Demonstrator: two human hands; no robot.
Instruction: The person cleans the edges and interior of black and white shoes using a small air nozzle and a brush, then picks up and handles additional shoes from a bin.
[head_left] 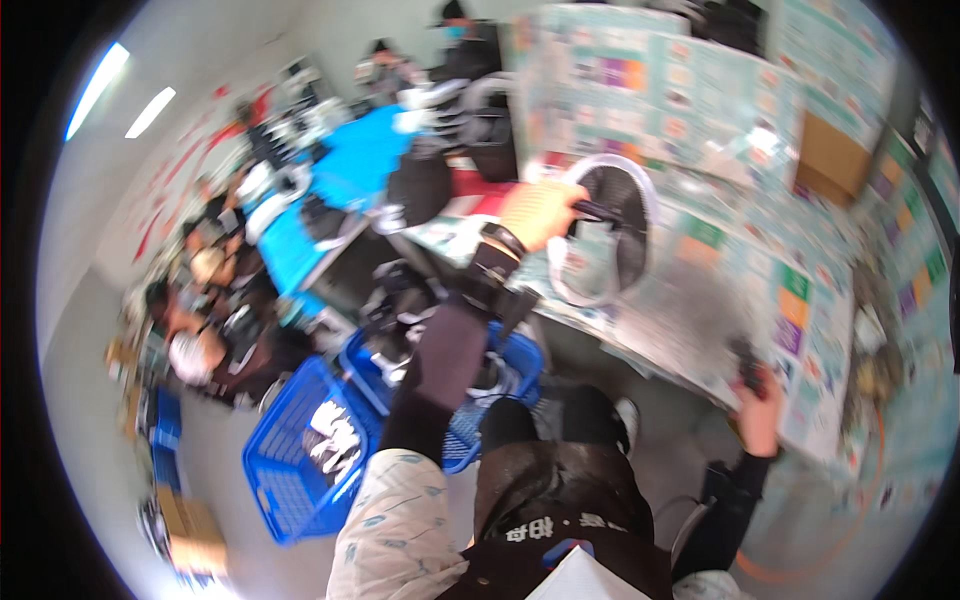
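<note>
At the printed-paper-covered table (690,330), my left hand (540,213) is closed on a dark strap-like part of a black mesh piece with a thick white rim (634,235). The piece is raised above the table's left side, its rim curving like an oval; its exact kind is unclear. Nearer the front right edge, my right hand (762,408) is wrapped around a dark, blurred tool shaped like a spray gun (746,362). It is apart from the rimmed piece. Between them, a grey smudged patch marks the paper.
Two blue baskets, one (285,470) left of my legs and one (530,355) closer, contain black-and-white pieces. Paper-covered panels (690,100) enclose the table's back and right. An orange hose (880,480) curves at right. Several people sit left of a blue-topped table (355,160).
</note>
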